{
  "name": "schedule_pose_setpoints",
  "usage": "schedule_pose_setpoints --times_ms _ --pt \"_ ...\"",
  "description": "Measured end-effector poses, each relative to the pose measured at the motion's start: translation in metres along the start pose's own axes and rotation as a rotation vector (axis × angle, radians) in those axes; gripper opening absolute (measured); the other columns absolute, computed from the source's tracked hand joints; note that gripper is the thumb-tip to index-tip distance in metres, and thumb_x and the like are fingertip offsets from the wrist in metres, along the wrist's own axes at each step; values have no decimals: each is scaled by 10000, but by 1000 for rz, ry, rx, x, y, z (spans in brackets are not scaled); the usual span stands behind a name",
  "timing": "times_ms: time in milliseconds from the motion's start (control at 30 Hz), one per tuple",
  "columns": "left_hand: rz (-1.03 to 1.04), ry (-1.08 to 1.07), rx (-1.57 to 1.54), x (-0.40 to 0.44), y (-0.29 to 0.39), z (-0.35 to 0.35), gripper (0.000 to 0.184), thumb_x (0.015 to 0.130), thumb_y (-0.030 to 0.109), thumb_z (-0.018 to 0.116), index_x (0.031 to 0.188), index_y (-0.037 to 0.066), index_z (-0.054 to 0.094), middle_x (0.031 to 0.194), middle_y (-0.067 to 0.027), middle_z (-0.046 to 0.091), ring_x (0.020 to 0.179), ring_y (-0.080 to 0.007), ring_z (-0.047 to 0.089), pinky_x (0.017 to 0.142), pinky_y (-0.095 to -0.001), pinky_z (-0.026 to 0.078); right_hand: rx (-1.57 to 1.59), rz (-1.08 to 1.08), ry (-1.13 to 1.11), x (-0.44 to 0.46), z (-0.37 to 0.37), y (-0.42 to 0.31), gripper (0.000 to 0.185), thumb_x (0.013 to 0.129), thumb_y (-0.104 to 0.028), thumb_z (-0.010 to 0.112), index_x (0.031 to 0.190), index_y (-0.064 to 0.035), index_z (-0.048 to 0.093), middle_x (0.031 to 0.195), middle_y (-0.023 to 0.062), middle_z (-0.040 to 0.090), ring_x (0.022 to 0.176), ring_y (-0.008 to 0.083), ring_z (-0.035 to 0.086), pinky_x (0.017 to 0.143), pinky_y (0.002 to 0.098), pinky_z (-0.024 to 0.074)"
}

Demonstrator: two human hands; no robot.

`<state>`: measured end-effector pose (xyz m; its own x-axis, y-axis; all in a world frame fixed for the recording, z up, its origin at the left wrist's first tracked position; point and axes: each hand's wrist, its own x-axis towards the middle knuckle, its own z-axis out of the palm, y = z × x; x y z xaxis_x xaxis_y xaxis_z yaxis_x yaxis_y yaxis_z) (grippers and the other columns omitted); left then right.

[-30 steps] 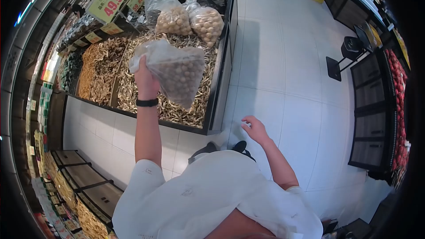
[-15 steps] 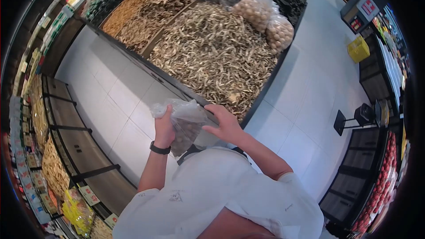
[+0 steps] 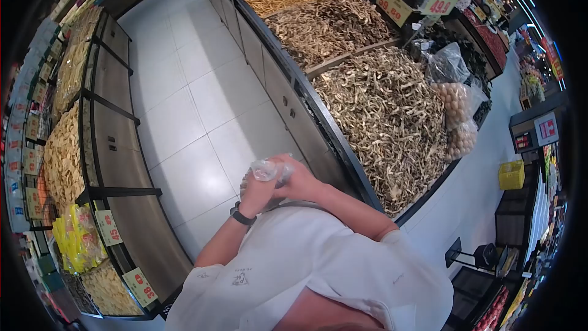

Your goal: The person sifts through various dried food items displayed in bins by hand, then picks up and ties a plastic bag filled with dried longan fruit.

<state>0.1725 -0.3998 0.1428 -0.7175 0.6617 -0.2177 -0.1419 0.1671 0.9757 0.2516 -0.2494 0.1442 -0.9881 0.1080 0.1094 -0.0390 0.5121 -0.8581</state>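
Plastic bag (image 3: pixel 266 170) bunched up, both hands (image 3: pixel 301 181) gripping it just above the white shirt (image 3: pixel 306 239)

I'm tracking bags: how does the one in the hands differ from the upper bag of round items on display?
The held bag is clasped between the left hand and right hand; the upper bag lies untouched. The hands hide much of the held bag, while the upper bag shows its round contents plainly. Both look like translucent plastic.
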Motion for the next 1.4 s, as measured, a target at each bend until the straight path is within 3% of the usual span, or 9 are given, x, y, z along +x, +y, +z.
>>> schedule_pose_setpoints --times_ms 267,400,567,667,900,1000,1200,1300,1400 --pt "-72 128 329 76 37 -78 173 887 140 712 932 -18 657 881 -127 698 797 -150 630 699 -360 505 114 -207 -262 148 37 38 429 751 -257 883 1062 -76 648 1075 97 661 1015 304 640 882 401 519" --pt "-109 200 340 128 49 -110 200 861 147 739 955 -20 683 885 -149 714 806 -194 672 727 -370 528 226 -175 -357 229 27 37 391 762 -263 847 1066 -96 664 1014 103 670 979 329 655 846 427 528" --pt "213 421 380 213 87 -148 245 830 105 745 1051 2 726 954 -156 754 881 -319 731 793 -382 562 304 -501 -345 356 7 32 276 783 -211 800 996 -82 683 1006 133 716 949 351 676 841 435 540" --pt "179 444 248 254 106 -170 229 818 74 746 1037 9 728 949 -160 750 882 -311 730 781 -384 560 222 -537 -455 417 -12 28 258 786 -198 785 993 -84 681 990 139 716 941 363 677 839 446 541" --pt "55 396 316 376 106 -250 169 817 60 749 979 18 723 927 -160 740 846 -296 726 739 -385 553 114 -264 -617 549 19 87 219 776 -173 773 951 -83 676 920 158 718 881 399 678 796 460 547" --pt "278 379 393 436 115 -303 129 863 43 744 973 -5 695 801 -135 708 666 -212 641 641 -340 532 -54 -278 -539 618 39 103 187 774 -189 764 909 -93 678 847 147 713 820 403 675 734 473 544" --pt "351 303 412 543 162 -424 231 790 56 789 985 36 667 965 -105 646 837 -234 641 764 -340 532 -68 -451 -273 777 57 118 204 768 -226 771 865 -82 665 863 141 712 832 398 668 717 477 537" --pt "439 370 318 595 178 -474 364 764 64 807 1088 65 640 1141 -104 583 997 -244 607 851 -346 514 -41 -371 -253 837 50 111 171 779 -157 762 905 -67 689 904 134 727 855 361 691 754 444 547" --pt "403 382 271 647 182 -529 408 799 63 793 1168 64 619 1231 -97 556 1117 -234 572 899 -358 512 315 -98 -120 900 42 110 169 867 6 644 1011 -28 723 942 132 753 862 207 715 777 350 541"
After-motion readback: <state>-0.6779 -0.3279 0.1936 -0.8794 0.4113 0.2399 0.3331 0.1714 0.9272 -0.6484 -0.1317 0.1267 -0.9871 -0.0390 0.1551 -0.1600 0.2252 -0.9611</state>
